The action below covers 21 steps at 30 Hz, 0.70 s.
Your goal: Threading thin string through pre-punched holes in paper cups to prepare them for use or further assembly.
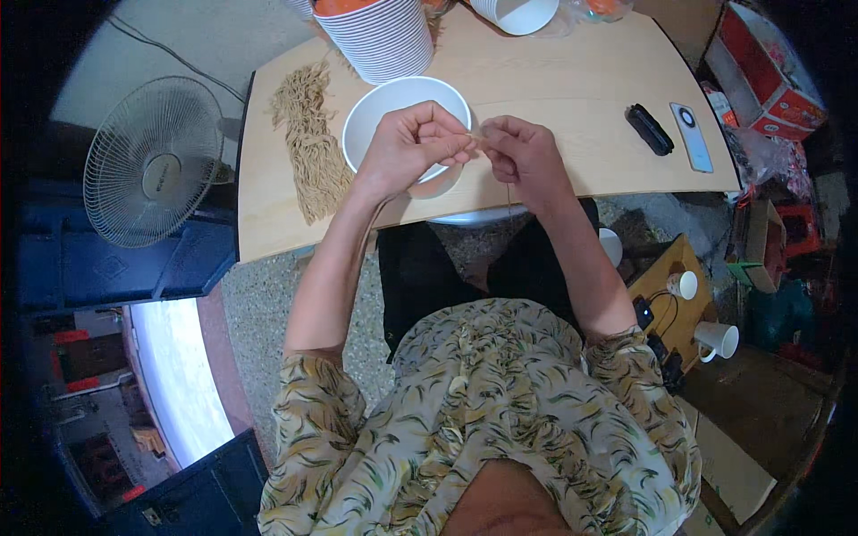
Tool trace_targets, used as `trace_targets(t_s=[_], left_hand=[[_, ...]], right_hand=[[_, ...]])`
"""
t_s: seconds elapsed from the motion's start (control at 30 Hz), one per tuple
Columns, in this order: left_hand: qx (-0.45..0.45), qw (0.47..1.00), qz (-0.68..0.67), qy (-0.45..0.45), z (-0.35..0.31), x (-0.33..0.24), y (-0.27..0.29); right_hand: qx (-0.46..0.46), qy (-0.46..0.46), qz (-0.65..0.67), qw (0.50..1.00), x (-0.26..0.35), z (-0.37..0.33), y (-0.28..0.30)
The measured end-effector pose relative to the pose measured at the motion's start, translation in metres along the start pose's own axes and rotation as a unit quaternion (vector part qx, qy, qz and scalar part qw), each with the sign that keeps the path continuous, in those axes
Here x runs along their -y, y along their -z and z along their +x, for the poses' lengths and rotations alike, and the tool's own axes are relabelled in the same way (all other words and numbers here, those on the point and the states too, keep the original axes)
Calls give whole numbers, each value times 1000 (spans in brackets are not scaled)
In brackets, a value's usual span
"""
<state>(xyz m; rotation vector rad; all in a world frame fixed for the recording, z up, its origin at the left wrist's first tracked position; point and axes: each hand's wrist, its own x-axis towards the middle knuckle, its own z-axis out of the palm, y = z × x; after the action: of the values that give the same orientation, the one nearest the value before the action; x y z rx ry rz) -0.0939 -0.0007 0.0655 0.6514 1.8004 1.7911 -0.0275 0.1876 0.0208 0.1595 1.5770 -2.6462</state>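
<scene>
My left hand (418, 147) and my right hand (525, 159) meet over the near edge of the table, fingertips almost touching. Both are closed in a pinch on a thin tan string (477, 140), most of which the fingers hide. A fine length of it seems to hang below my right hand. Under my left hand stands a white round bowl (365, 114), partly covered by that hand; its bottom is hard to see. Left of the bowl lies a long bundle of crinkled tan strings (313, 147).
Stacked white paper tubs (380, 40) rise behind the bowl. A black case (650, 129) and a pale phone (692, 137) lie at the table's right. A fan (156, 165) stands left; cups (717, 340) rest on a low wooden surface (693, 259) at lower right.
</scene>
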Motion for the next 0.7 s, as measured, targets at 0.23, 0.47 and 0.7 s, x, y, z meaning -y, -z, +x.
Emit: trace_targets(t_s=[0.23, 0.47, 0.7], left_hand=[[4, 1000, 10, 6, 0, 0, 1], [5, 1000, -13, 13, 0, 0, 0], [16, 1000, 8, 24, 0, -4, 0]], right_hand=[[-36, 48, -159, 985, 9, -3, -10], [-20, 114, -189, 975, 13, -4, -13], [-44, 67, -93, 992, 11, -2, -9]])
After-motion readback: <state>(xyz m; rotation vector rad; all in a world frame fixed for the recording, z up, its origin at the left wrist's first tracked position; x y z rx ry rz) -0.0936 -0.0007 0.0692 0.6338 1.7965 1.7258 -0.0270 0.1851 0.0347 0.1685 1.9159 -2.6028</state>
